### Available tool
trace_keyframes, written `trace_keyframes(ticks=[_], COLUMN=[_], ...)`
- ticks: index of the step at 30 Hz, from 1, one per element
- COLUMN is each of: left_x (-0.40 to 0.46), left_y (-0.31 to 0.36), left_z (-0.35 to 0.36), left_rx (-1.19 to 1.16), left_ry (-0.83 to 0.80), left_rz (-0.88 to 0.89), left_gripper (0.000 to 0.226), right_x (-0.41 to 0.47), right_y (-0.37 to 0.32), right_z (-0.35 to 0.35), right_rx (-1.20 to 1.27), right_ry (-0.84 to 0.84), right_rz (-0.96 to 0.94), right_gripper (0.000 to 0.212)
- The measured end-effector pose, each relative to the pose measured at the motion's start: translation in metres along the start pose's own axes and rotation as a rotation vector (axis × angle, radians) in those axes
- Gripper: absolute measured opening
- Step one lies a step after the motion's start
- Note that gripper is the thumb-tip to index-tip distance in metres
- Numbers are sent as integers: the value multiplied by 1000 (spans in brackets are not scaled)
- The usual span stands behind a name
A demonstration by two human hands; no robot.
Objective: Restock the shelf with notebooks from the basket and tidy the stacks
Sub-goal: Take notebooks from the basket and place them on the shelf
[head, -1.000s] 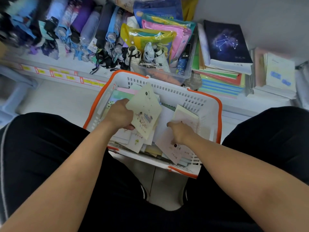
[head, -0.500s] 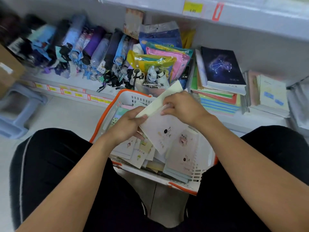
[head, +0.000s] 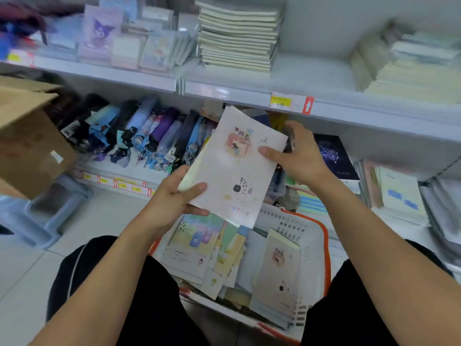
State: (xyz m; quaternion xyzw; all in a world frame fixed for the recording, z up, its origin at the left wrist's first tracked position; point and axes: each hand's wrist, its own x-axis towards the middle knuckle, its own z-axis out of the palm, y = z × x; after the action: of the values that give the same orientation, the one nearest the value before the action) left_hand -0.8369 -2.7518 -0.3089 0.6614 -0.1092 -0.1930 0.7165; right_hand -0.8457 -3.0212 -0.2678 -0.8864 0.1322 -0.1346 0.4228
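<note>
Both hands grip one pale pink illustrated notebook [head: 239, 168], left hand [head: 174, 198] pinching its lower corner, right hand [head: 296, 156] steadying its edge, apparently squaring it above the orange-rimmed white basket [head: 321, 236] for shelving.

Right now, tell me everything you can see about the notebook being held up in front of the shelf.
The notebook is a thin, soft-looking paper booklet with a pale pinkish cover, a small cartoon picture near its top and dark handwritten-style characters lower down. It is held above the basket, tilted with its top leaning right. The left hand grips its lower left edge, thumb on the cover; the right hand touches its right edge with the thumb on the cover.
</note>
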Motion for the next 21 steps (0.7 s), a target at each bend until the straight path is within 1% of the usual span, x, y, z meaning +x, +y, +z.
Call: trace_keyframes(ticks=[2, 3, 4, 5, 8, 10, 12, 15, 16, 17, 19, 20, 21], left_x=[4, 8, 13, 18, 36, 45, 51, 55, 58, 61, 72, 79, 87], left_y=[15, 24, 33, 43, 69, 81, 90, 99, 102, 103, 109, 114, 121], left_z=[0, 3, 7, 14, 35, 47, 55, 61, 62, 62, 62, 62, 62], left_rx=[-109, -157, -196, -224, -270, -272, -198, 32, 98, 135, 115, 83, 46], left_ry=[3, 7, 12, 19, 49, 70, 65, 27, 42, 76, 149, 173, 190], left_rz=[26, 42, 61, 84, 149, 159, 152, 184, 225, 267, 303, 302, 291], left_gripper=[29, 28, 26, 24, 18, 15, 15, 11, 9, 11, 19, 23, 25], right_x=[2, 3, 4, 7, 14, 16, 18, 20, 19, 17, 13, 14, 18], right_y=[-14, -21, -30, -37, -55, -62, -64, -66, -67, -68, -74, -78, -84], right_z=[-14, -18, -20, -21, -18, -15, -14, -20, -24, -27, -33, -35, -36], right_rx=[471, 627, 700, 733, 792, 816, 825, 848, 884, 928, 950, 944, 946], right_ry=[-115, -188, -239, -250, -189, -160, -112, -44, -78, -150, -301, -329, -313], right_rz=[130, 149, 141, 124, 95, 93, 72, 65, 78, 95, 95, 74, 56], right_gripper=[43, 32, 27, 26, 27, 30, 32, 34, 35, 36, 35, 34, 32])
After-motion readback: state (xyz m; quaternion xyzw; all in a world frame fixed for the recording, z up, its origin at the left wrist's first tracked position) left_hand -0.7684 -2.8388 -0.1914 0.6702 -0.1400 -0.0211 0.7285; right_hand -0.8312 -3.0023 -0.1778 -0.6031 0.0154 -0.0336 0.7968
